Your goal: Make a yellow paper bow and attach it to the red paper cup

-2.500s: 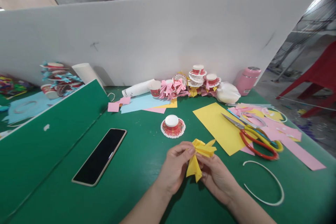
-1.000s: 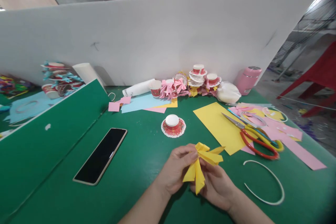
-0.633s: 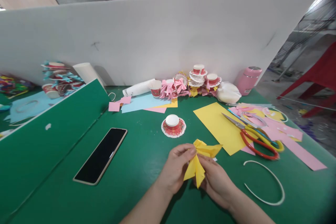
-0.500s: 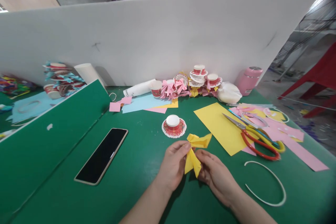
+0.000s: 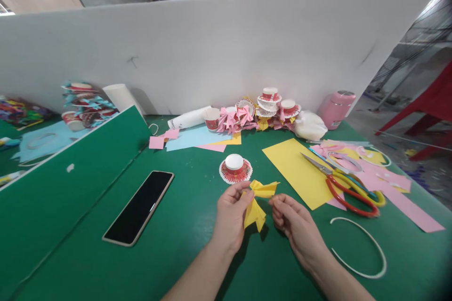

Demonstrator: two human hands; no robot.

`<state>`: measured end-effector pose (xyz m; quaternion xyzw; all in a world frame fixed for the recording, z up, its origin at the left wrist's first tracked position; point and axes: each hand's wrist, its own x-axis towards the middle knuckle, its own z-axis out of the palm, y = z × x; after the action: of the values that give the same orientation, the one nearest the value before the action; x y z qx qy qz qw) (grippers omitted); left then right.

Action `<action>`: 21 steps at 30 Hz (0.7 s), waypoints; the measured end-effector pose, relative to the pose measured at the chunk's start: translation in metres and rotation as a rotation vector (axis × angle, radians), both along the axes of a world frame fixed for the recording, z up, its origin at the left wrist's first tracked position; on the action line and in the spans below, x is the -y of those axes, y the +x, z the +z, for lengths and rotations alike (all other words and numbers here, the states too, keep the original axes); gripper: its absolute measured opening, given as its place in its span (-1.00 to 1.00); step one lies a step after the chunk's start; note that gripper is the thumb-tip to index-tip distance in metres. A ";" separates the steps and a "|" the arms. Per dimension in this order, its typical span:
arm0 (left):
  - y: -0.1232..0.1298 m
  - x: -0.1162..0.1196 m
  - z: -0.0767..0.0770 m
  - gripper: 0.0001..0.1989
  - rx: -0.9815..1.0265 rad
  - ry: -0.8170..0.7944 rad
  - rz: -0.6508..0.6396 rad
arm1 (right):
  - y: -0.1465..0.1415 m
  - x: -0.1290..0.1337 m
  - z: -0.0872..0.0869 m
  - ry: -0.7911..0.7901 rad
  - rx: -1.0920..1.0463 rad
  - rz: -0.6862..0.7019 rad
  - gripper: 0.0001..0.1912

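Observation:
Between thumb and fingers, my left hand point(image 5: 231, 216) pinches a folded yellow paper bow point(image 5: 256, 214) over the green table. My right hand point(image 5: 291, 218) is just right of the bow and apart from it, thumb and fingertips pressed together; whether anything tiny sits in that pinch is hidden. Right behind my left hand stands a cut paper cup point(image 5: 234, 164), its white base up and its red-and-white fringe spread flat around it. A yellow paper sheet point(image 5: 294, 171) lies beyond my right hand.
Red-handled scissors point(image 5: 353, 200) overlap yellow-handled ones among pink paper scraps at right. A curved white strip point(image 5: 381, 254) lies nearer. A phone point(image 5: 139, 209) rests at left beside a green divider point(image 5: 77, 164). Decorated cups point(image 5: 270, 96) and a pink flask point(image 5: 338, 109) line the back wall.
My right hand has let go of the bow and drawn slightly away to the right. The bow, still in my left hand, has shifted a little left and turned.

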<state>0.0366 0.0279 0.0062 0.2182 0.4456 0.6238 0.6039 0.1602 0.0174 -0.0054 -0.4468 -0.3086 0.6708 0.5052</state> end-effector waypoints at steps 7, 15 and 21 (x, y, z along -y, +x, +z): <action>-0.002 0.004 0.003 -0.76 -0.456 0.183 0.069 | 0.003 0.002 -0.002 0.309 0.384 -0.230 -0.76; -0.001 0.009 0.001 -0.68 -0.562 0.284 -0.146 | 0.015 -0.005 0.008 0.685 0.847 -0.041 -0.33; -0.002 0.009 0.000 -0.62 -0.618 0.293 -0.239 | 0.023 -0.012 0.012 0.662 0.869 0.094 -0.30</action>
<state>0.0347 0.0190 0.0066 0.5312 0.4843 0.5106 0.4718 0.1837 0.0297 0.0061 -0.4856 -0.7031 0.3135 0.4141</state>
